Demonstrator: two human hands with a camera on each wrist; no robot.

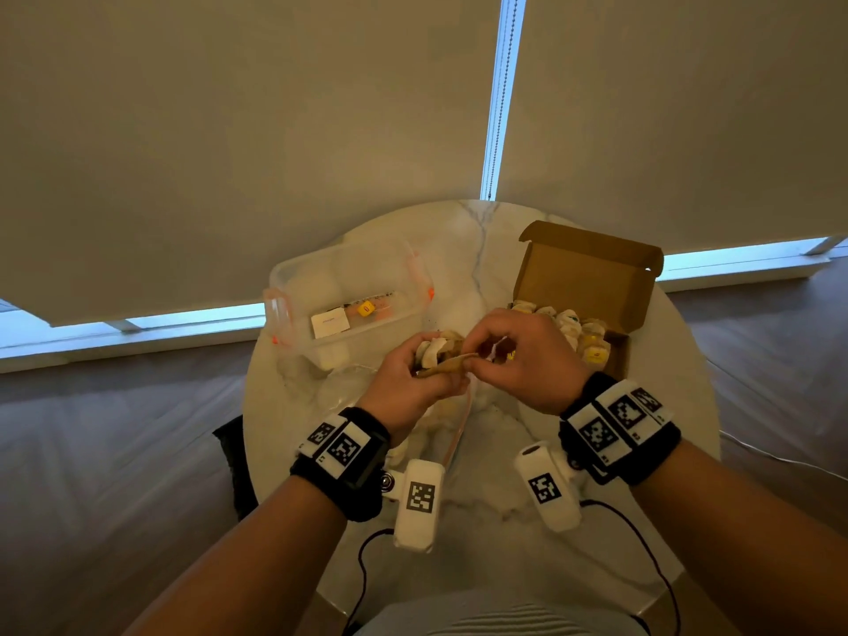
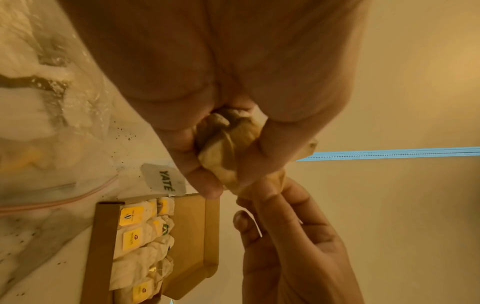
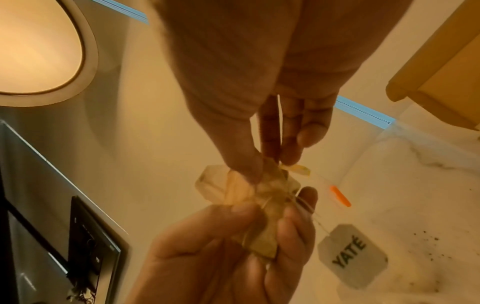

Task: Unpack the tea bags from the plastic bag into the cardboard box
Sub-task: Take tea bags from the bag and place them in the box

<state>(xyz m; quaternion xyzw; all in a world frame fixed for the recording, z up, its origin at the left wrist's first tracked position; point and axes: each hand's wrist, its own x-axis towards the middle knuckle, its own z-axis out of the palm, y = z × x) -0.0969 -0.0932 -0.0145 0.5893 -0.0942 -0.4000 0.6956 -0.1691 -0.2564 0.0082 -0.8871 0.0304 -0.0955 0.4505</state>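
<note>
Left hand: my left hand (image 1: 410,383) is curled round a bunch of tea bags (image 2: 223,148), held above the worktop (image 1: 482,250).
Right hand: my right hand (image 1: 527,355) pinches one bag at the bunch's edge.
Tag: a YATÉ tag (image 3: 351,255) dangles on its string.
Box: the cardboard box (image 1: 592,277), right of my hands, is partly filled.
Plastic bag: the plastic bag (image 2: 46,123) lies below my left hand.
Doing it well: I'd tease one bag free slowly, minding tangled strings, then lay it in the box.
</note>
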